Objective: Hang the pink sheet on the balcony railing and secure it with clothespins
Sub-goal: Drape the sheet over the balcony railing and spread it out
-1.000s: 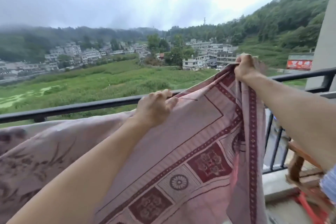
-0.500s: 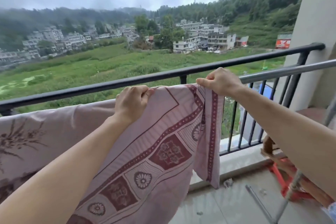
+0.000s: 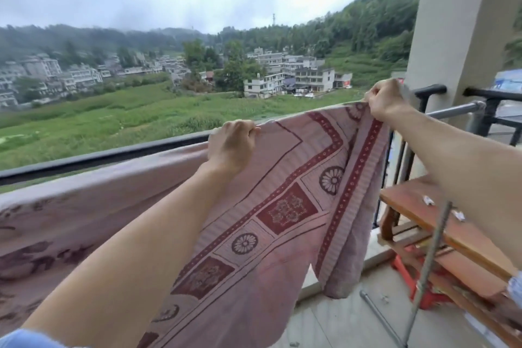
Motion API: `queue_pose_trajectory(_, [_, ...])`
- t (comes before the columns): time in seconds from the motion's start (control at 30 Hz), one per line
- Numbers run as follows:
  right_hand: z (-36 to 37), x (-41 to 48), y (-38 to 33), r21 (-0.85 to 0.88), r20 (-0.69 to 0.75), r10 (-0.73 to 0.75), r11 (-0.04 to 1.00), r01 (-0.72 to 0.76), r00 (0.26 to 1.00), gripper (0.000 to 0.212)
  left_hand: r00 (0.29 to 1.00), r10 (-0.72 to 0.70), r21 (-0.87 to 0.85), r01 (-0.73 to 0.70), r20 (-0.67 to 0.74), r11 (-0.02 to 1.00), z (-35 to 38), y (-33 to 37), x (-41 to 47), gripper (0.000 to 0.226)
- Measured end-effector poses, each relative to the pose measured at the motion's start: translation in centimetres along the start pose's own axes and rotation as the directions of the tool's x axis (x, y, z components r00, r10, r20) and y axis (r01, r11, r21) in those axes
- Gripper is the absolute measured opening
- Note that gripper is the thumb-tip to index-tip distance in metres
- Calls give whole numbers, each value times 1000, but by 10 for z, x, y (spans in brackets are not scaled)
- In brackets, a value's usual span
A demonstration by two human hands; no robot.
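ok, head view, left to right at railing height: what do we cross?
left hand → right hand → pillar. The pink sheet and the railing run across under both hands, so they are left out.

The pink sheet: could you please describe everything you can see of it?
The pink sheet looks like thin woven cloth, bordered in dark red squares, rosettes and dotted bands. It stretches along the near side of the black railing. The left hand and right hand grip its top edge; its right end hangs in folds toward the floor.
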State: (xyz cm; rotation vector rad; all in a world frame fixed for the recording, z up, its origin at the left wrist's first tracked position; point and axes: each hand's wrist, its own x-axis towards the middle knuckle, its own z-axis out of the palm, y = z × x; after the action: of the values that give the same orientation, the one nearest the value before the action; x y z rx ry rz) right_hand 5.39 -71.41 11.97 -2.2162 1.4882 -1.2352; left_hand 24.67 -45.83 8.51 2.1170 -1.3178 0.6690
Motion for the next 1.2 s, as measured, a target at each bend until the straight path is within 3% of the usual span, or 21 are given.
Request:
queue_pose_trajectory(0.1, [10,-32,20,20,73,20,1000,-22,997,15,970,-167,61,159,175,985,14,-14,1,30])
queue_pose_trajectory(0.2, [33,-78,54,284,123,158,940,-187,980,32,971,-191,25,190,140,982,24,-20,-5,32])
queue_pose_trajectory(0.27, [46,-106,70,452,341,227,811,-371,912,51,984,-149,39,146,101,989,28,-18,-7,33])
queue_pose_trajectory(0.37, [59,-121,80,529,537,148,708,-468,831,41,992,-98,36,96,74,995,28,-21,-16,32])
queue_pose_trajectory(0.5, [53,-102,66,630,488,0,693,-352,873,22,995,-85,35,83,60,996,21,-28,-26,30])
queue_pose_trajectory(0.6, [26,-65,47,736,335,-71,643,-214,939,35,996,-32,38,29,79,999,19,-23,-29,29])
queue_pose_trajectory(0.8, [-20,26,38,844,114,38,523,-117,993,37,997,-39,-15,38,-66,999,21,18,-5,24])
queue_pose_trajectory(0.97, [-53,75,91,942,-2,194,330,-64,981,33,961,-78,-286,-2,-267,958,43,102,36,20])
queue_pose_trajectory(1.03, [-55,84,133,916,21,244,383,-116,970,22,971,-70,-323,-8,-229,946,64,135,44,21])
queue_pose_trajectory(1.1, [-49,85,181,776,201,130,583,-239,971,20,989,-65,-315,21,-131,949,91,158,41,25])
queue_pose_trajectory(1.13, [-43,84,204,644,379,13,714,-274,925,23,994,-71,-299,41,-89,953,104,164,36,29])
queue_pose_trajectory(1.2, [-32,78,235,310,738,-128,936,-165,663,30,995,-100,-283,88,-27,955,121,167,24,36])
